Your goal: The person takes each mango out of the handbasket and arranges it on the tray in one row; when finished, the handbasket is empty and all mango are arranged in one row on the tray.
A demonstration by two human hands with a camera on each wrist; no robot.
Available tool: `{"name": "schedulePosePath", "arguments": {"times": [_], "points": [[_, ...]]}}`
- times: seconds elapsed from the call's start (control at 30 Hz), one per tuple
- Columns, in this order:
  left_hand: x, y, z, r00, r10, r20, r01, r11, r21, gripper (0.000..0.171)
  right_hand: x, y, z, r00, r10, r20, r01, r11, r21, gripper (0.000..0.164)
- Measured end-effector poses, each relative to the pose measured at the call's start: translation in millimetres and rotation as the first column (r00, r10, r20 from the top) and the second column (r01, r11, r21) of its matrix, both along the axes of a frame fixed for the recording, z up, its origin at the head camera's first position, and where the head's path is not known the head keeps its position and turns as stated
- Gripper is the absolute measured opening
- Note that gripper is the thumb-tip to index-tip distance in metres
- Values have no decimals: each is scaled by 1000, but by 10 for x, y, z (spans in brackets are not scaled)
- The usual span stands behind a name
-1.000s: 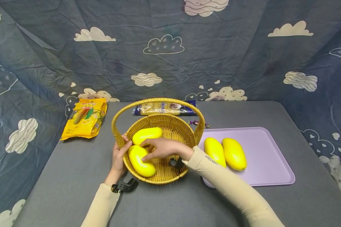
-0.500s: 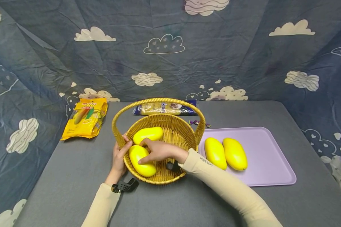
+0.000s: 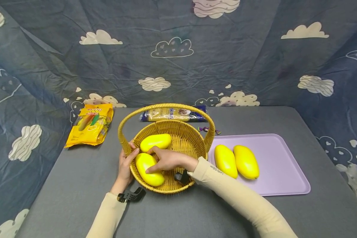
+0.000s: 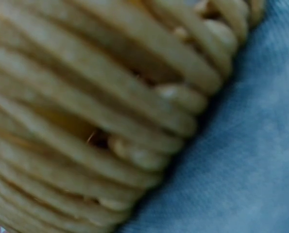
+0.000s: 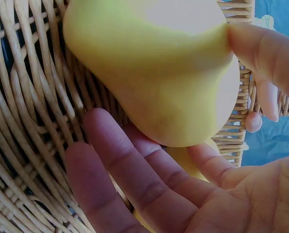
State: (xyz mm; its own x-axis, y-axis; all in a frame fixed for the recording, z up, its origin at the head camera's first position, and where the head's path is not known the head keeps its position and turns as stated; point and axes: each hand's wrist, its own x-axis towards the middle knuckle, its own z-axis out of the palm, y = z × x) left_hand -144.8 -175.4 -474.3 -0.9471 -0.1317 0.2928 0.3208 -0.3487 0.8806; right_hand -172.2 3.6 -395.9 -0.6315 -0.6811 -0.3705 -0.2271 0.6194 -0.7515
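Observation:
A round wicker basket (image 3: 185, 143) with a tall arched handle stands mid-table. My left hand (image 3: 125, 167) grips its left rim by the handle's foot, thumb over the edge; in the left wrist view the wicker (image 4: 86, 102) fills most of the picture. Inside lie two yellow mangoes, one in front (image 3: 145, 163) and one behind it (image 3: 156, 141). Reaching in from the right, my right hand (image 3: 168, 160) holds the front mango between thumb and fingers. In the right wrist view, the thumb touches this mango's side (image 5: 159, 82), with other fingers (image 5: 134, 170) under it.
On the right, a lilac tray (image 3: 281, 165) bears two more mangoes (image 3: 225, 161), partly beside my right sleeve. A yellow candy bag (image 3: 90, 125) lies at left. Behind the basket are a long blue-and-gold packet (image 3: 166, 114) and small wrapped candies (image 3: 203, 129).
My right hand has shifted slightly, its thumb sliding a little left and down on the front mango. The sleeve has uncovered more of the tray's mangoes. My left hand stays on the rim.

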Motion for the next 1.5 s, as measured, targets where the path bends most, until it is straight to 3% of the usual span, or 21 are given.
{"name": "schedulePosePath", "arguments": {"times": [0.33, 0.57, 0.8, 1.13, 1.5], "points": [[9, 0, 1, 1000, 5, 20, -5, 1000, 5, 13, 12, 49, -6, 998, -4, 63, 4, 1000, -7, 69], [20, 1, -3, 999, 5, 31, -5, 1000, 3, 12, 35, 81, 4, 1000, 18, 15, -17, 1000, -11, 74], [19, 5, -7, 1000, -1, 26, 0, 1000, 10, 17, 48, 84, 17, 995, 25, -93, -17, 996, 91, 77], [9, -10, -5, 1000, 15, 19, -15, 1000, -3, 11, 55, 115, 83, 985, 71, -156, -46, 986, 159, 76], [6, -2, -17, 1000, 26, 18, -25, 1000, -6, 11, 9, 209, 98, 973, 177, -147, -148, 971, 187, 69]]}}
